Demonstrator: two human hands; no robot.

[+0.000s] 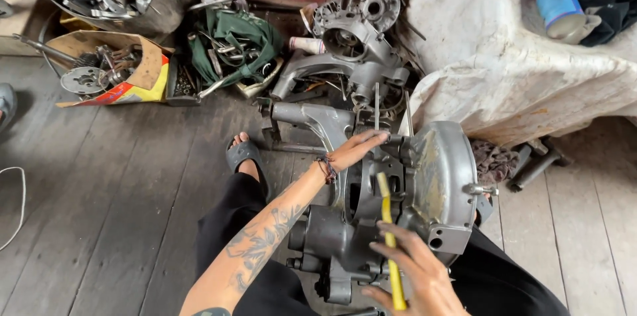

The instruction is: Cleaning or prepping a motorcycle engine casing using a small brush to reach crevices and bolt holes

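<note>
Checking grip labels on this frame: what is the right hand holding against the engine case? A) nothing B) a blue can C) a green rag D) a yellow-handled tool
D: the right hand is wrapped around a yellow-handled tool whose upper end reaches into the grey engine case, while the left hand rests on top of the case with nothing in it.

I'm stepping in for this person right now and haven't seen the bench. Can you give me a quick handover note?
Left hand: flat on top of the grey engine case, steadying it, gripping nothing.
Right hand: holds the yellow-handled tool, tip up against the case.
The case rests at the person's lap, studs sticking up.
A second engine case and the box of parts lie on the floor behind.
What is done or left: cannot tell.
</note>
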